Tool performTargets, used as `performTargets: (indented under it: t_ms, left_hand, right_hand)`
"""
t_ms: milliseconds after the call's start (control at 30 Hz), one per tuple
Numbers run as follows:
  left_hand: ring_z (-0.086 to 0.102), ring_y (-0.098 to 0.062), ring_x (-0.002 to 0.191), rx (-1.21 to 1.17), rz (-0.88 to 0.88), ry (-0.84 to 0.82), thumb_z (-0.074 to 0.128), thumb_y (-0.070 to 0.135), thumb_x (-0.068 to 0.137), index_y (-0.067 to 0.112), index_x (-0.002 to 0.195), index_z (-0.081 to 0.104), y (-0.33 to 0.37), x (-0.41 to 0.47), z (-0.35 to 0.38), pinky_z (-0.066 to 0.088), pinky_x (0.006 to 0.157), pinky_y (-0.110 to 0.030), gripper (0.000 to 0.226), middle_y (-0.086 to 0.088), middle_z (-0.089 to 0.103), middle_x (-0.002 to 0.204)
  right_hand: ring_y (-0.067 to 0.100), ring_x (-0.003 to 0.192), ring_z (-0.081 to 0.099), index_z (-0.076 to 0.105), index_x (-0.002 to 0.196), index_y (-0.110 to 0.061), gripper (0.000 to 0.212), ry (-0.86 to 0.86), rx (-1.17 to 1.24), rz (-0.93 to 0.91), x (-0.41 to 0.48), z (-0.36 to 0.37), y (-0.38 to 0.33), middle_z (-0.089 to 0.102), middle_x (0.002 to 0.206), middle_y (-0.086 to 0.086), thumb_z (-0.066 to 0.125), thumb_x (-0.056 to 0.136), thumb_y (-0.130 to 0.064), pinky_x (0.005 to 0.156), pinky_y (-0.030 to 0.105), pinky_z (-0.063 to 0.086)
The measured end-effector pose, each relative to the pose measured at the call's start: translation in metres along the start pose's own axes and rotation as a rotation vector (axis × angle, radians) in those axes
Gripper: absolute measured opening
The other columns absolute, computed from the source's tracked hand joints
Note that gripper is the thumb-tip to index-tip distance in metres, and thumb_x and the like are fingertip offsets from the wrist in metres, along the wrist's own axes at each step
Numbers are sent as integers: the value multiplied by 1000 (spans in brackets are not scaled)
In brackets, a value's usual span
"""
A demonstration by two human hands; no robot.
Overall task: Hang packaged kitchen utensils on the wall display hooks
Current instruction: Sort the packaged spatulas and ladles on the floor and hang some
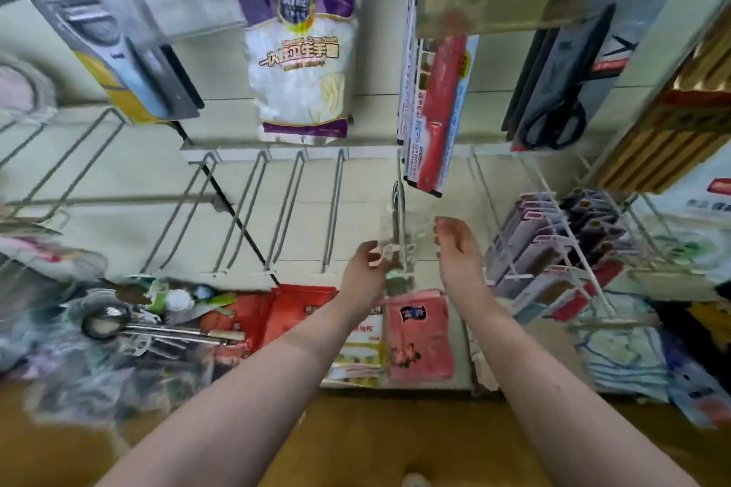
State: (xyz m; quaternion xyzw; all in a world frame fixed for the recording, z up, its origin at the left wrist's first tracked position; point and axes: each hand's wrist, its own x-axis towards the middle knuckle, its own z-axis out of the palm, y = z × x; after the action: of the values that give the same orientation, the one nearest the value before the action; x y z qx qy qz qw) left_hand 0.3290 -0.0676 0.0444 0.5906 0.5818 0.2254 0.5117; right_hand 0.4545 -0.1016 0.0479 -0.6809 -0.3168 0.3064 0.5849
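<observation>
Both my arms reached toward the middle of the frame. My left hand (366, 263) pinched the top of a clear packet (398, 274) at a wire hook (399, 210); its contents were too blurred to tell. My right hand (455, 245) hovered just right of the packet, fingers loosely curled, holding nothing.

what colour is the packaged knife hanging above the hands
The knife is red, seen best in the head view.
</observation>
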Motion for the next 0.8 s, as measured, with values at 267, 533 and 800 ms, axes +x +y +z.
performTargets:
  t_ms: [267,533,800]
  left_hand:
    - [51,-22,102,-149,-68,89,59,1,88,6,134,41,-13,45,23,46,83,-33,50,-12,50,131]
    - [47,-15,113,-168,-4,81,71,5,80,10,143,33,-28,97,35,44,70,-6,74,1,40,130]
    - [58,-13,94,-181,28,140,75,23,77,18,116,52,-43,129,55,53,74,-19,45,0,52,120]
  right_hand:
    - [14,92,54,54,104,-18,19,-76,-70,59,27,2,33,58,97,-3,36,102,-24,79,22,35]
    - [5,82,53,52,105,-22,17,-93,-182,79,42,13,60,53,87,-16,38,100,-31,81,29,44]
    - [15,95,53,52,103,-22,13,-28,-213,47,66,26,88,54,90,-16,40,101,-27,95,46,45]
